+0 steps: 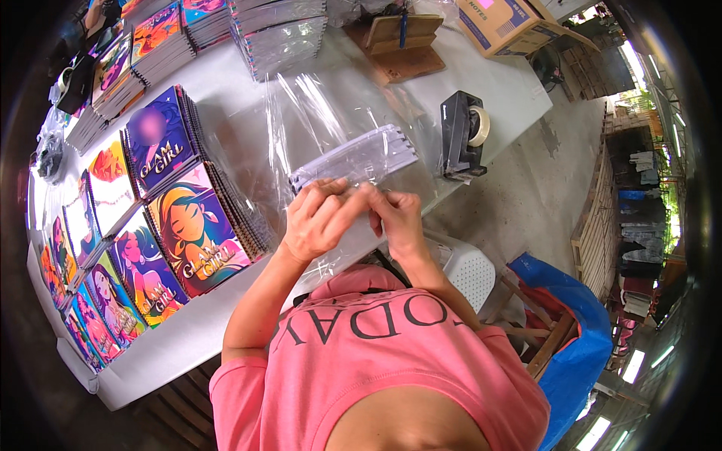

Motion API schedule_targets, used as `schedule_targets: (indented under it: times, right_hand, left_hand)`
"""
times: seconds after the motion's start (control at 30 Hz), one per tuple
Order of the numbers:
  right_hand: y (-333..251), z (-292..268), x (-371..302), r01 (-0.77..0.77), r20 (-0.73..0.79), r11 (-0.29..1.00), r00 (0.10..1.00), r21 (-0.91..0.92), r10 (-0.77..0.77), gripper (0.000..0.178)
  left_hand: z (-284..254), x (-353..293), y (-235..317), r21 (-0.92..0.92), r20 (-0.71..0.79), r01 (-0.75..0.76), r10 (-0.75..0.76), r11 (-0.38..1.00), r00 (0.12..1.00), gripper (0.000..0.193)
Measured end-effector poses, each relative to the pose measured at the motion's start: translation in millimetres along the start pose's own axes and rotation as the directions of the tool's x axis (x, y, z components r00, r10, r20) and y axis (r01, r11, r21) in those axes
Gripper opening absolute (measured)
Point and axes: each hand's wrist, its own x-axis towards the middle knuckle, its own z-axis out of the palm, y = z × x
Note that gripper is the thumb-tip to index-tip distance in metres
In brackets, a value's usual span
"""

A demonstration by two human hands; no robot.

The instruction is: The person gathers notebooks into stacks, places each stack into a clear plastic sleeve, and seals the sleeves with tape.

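Note:
A stack of spiral-bound notebooks [353, 158] with pale edges lies on the table in front of me, inside loose clear plastic film [312, 101]. At its near side my left hand [320, 218] has its fingers curled and closed on the film. Close against it, my right hand [397, 222] is closed in a pinch, also at the film; the exact fold between the fingertips is hard to make out. To the right of the bundle stands a black tape dispenser [456, 139] with a roll of tape [479, 126].
Rows of colourful illustrated notebooks [199, 225] cover the table's left. More notebook stacks [278, 37] stand at the back, beside a wooden stand [402, 45] and a cardboard box [504, 26]. A white perforated stool [468, 272] and blue sheet [579, 353] are right of me.

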Motion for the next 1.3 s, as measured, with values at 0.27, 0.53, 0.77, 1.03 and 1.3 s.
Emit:
schedule_targets:
  times: [0.27,0.53,0.77,1.03,1.3]
  right_hand:
    - [41.5,-5.3,10.3,0.039,0.035,0.998,0.999,-0.055,-0.037,0.049]
    - [-43.4,-44.4,12.1,0.355,0.212,0.886,0.93,-0.297,-0.301,0.044]
    - [-91.5,71.2,41.4,0.917,0.311,0.352,0.395,-0.185,-0.865,0.056]
    - [-84.0,98.2,53.4,0.866,0.588,-0.015,0.327,-0.5,-0.74,0.092]
    - [-39.0,106.1,50.4,0.755,0.704,-0.183,0.455,-0.63,-0.546,0.089]
  left_hand:
    - [-30.5,37.1,18.8,0.247,0.341,0.371,-0.439,0.895,0.831,0.063]
    - [-34.4,12.3,-5.6,-0.293,0.274,0.684,-0.627,0.668,0.73,0.102]
    - [2.1,-40.7,-2.3,-0.362,0.249,0.785,-0.759,0.503,0.601,0.105]
    - [13.6,-44.0,-0.7,-0.398,0.278,0.827,-0.807,0.397,0.521,0.106]
    - [23.6,-51.6,-9.1,-0.683,0.244,0.651,-0.737,0.331,0.631,0.09]
